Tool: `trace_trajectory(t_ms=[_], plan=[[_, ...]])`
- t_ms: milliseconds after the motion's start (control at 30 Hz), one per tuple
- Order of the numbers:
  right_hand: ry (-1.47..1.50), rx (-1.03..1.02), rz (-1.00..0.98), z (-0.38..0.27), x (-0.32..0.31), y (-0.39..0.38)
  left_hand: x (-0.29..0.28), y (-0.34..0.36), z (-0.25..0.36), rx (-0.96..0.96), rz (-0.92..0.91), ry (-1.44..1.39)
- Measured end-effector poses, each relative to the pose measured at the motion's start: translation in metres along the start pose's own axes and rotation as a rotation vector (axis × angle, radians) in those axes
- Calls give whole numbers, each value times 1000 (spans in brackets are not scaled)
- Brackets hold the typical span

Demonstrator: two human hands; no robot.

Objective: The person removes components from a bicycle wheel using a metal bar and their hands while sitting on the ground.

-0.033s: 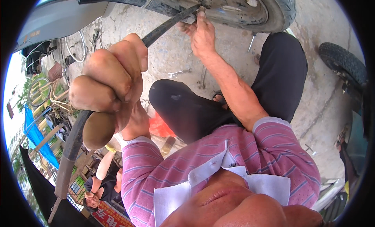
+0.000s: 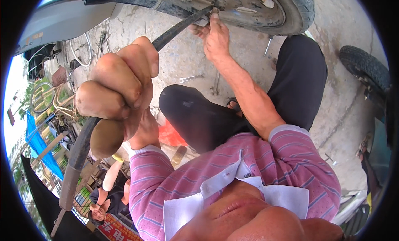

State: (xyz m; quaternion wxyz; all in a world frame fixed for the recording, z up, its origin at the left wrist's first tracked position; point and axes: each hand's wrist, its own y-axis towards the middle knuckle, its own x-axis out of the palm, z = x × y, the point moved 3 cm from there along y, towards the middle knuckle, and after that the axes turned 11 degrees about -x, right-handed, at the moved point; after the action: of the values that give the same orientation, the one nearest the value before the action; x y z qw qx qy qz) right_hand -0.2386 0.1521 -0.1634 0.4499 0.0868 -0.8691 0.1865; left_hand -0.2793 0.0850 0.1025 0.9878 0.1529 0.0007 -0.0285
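A: Long black bar, running from the hub of the wheel at the top edge down to the lower left. Gripped where?

B: Near the middle, by the left hand, fingers wrapped tight around it in a full fist. Lower end thicker, rust-brown, hanging past the fist.

A: Far end of the bar?

B: Seated at the hub, just beside the right hand. Fingertips pinched together on a small fitting there; exact kind of fitting too small to tell.

A: Wheel itself?

B: Dark tyre around a dusty rim, raised above the concrete ground, under a grey body panel at the upper left.

A: Below the hands?

B: Black trousers, knees bent; a sandalled foot between them. Pink striped sleeves with a white collar at the lower edge.

A: On the ground?

B: A small spanner near the left knee, well apart from both hands. A second tyre at the right edge.

A: Elsewhere?

B: Bicycles at the left edge; another person seated at the lower left.
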Motion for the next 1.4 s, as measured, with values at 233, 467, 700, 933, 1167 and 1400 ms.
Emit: trace_trajectory(t_ms=[233,467,700,933,1167,1400], plan=[[-56,-23,95,0,5,0,0,-3,-2,33,15,-31],[-13,24,10,4,-6,-1,1,2,1,-24,1,-3],[253,19,-32,9,9,3,1,0,5,-32,32,51],[183,-53,-118,16,9,9,0,3,68,-47,-108,245],[102,-32,-58,1,7,7,27,1,106,-49,56,165],[-8,24,-26,5,9,5,22,-7,103,-3,109,99]])
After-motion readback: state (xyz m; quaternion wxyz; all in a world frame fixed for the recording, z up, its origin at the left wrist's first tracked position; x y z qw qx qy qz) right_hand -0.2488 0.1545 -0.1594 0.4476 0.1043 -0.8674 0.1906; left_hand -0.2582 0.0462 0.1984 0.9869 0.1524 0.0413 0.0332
